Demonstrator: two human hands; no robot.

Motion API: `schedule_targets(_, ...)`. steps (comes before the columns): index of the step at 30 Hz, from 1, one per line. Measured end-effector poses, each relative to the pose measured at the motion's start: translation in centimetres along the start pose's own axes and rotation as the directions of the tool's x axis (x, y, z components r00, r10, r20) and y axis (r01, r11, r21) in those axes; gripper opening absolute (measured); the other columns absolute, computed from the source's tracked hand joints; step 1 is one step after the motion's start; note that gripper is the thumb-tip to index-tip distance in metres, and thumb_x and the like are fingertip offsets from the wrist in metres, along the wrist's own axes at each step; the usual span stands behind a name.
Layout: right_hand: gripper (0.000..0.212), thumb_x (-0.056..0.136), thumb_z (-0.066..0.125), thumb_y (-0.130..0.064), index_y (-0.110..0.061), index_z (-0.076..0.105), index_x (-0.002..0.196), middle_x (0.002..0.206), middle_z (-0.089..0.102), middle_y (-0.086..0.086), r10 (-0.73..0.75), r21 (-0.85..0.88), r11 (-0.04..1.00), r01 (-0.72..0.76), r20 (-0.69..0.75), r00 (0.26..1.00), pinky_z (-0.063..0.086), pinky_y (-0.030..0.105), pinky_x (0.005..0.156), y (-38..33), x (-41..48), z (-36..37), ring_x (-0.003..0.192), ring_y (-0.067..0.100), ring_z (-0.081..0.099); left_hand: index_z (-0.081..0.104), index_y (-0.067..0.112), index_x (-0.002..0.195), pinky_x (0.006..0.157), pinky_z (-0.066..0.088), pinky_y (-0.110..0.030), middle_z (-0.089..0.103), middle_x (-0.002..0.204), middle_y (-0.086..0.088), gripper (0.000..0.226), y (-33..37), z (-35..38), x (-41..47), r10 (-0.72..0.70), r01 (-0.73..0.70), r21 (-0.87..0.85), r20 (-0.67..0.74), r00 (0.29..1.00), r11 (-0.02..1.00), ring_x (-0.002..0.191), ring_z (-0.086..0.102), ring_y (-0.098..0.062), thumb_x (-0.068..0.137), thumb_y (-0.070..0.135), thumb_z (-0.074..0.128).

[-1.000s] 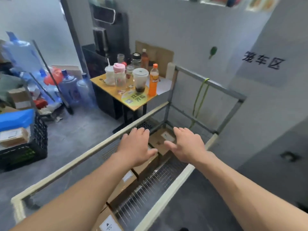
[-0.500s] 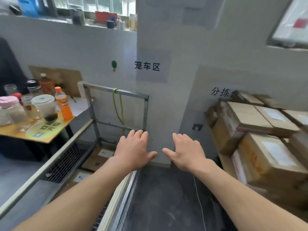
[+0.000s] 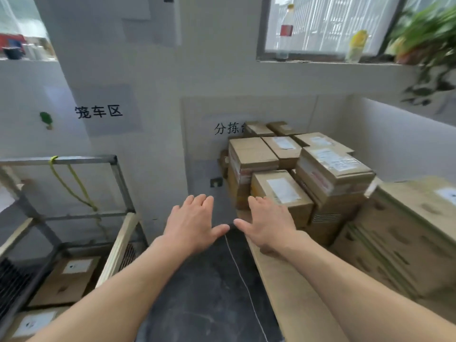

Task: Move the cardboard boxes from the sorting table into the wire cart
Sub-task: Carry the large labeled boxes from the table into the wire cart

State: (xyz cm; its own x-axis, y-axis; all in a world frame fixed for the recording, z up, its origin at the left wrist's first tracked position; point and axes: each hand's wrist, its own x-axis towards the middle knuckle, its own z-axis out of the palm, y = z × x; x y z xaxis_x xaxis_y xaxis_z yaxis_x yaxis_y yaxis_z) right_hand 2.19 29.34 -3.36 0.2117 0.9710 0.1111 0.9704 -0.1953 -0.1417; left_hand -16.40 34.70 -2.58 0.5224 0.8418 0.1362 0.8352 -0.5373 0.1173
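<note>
Both empty, fingers spread, left hand (image 3: 192,224) and right hand (image 3: 269,227) hover by the nearest box (image 3: 283,193) on the sorting table (image 3: 276,287). Stiff, probably light: opposite sides look best for gripping.

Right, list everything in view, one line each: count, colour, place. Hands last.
cardboard boxes: at least seven, brown, stacked on the sorting table, right.
sorting table: one, pale wood, right.
wire cart: one, grey metal, left.
boxes in cart: two, brown, white labels.
cord: one, yellow-green, hanging from the cart's top rail.
bottles: two, one clear, one yellowish, on the windowsill.
plant: one, green, top right.
left hand: open, empty, above the floor.
right hand: open, empty, over the table's edge.
</note>
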Motion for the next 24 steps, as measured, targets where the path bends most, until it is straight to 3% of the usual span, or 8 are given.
schedule_targets(12, 0.070, 0.093, 0.043, -0.069, -0.019, 0.043, 0.142, 0.143, 0.052, 0.000, 0.324, -0.033, 0.945, -0.325, -0.010, 0.946, 0.039, 0.049, 0.107, 11.4, -8.7, -3.3, 0.137, 0.023, 0.041, 0.038, 0.023, 0.147, 0.104, 0.045, -0.044, 0.045, 0.151, 0.001, 0.080, 12.2, 1.5, 3.4, 0.329, -0.327, -0.066, 0.022, 0.944, 0.943, 0.137, 0.041, -0.020, 0.087, 0.074, 0.050)
schedule_targets(18, 0.057, 0.091, 0.043, -0.069, -0.023, 0.051, 0.123, 0.125, 0.058, -0.003, 0.550, -0.072, 0.831, -0.551, -0.034, 0.834, 0.042, 0.046, 0.096, 15.2, -15.8, -4.8, 0.123, 0.021, 0.048, 0.033, 0.022, 0.153, 0.109, 0.041, -0.045, 0.040, 0.156, 0.000, 0.086, 19.2, 3.2, 2.5, 0.504, -0.497, -0.114, 0.047, 0.862, 0.860, 0.143, 0.037, -0.023, 0.087, 0.076, 0.047)
schedule_targets(24, 0.052, 0.093, 0.044, -0.067, -0.024, 0.052, 0.121, 0.118, 0.058, -0.004, 0.706, -0.075, 0.704, -0.706, -0.031, 0.707, 0.044, 0.045, 0.097, 19.1, -24.0, -6.1, 0.116, 0.020, 0.052, 0.037, 0.024, 0.149, 0.103, 0.045, -0.043, 0.047, 0.148, 0.003, 0.081, 26.5, 4.7, -0.6, 0.651, -0.630, -0.186, 0.089, 0.753, 0.754, 0.135, 0.043, -0.019, 0.087, 0.076, 0.047)
